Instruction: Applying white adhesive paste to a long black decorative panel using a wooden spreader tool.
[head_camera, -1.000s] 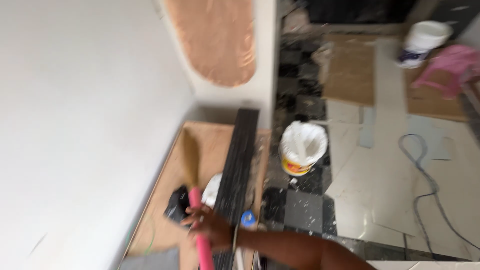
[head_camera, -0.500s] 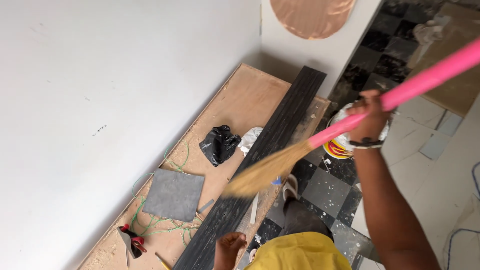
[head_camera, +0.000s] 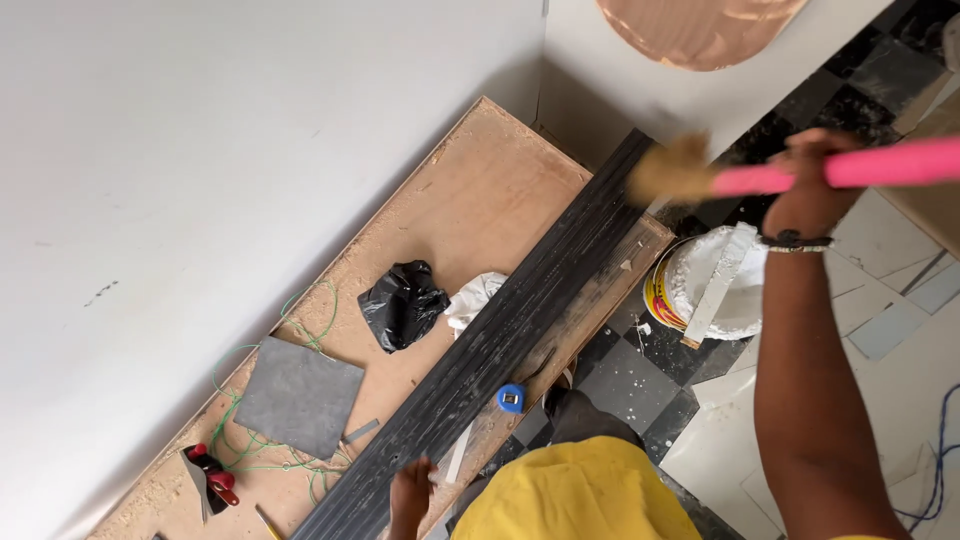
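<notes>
Head view, nearest first: yellow shirt (head_camera: 590, 495) at the bottom edge, one dark shoe (head_camera: 572, 405) below it on the checkered floor (head_camera: 625, 380). Left hand (head_camera: 410, 492) low down, fingers spread and resting on the near end of the black plank (head_camera: 510, 340), gripping nothing. One blue tape measure (head_camera: 511, 398) just beside that plank. To the left, on the wooden board (head_camera: 470, 200): one grey tile (head_camera: 297, 395), one green cord (head_camera: 285, 330) looping around it, one red-handled tool (head_camera: 212, 478), one black bag (head_camera: 402, 303), one white cloth (head_camera: 472, 300).

Further out, right hand (head_camera: 808, 180) closed tight around the pink handle of the broom (head_camera: 760, 175), a watch (head_camera: 795, 241) on the wrist. Broom held up in the air, bristles over the far end of the plank, touching nothing below as far as can be seen. One paint bucket (head_camera: 700, 290) with a white stick across it, under the arm. One blue cable (head_camera: 935, 470) at the right edge. Beyond, white wall (head_camera: 200, 130) with one brown patch (head_camera: 700, 25).

Sweeping judged far from done: sawdust lying along the board's edges and white specks on the floor, no swept pile in sight.
</notes>
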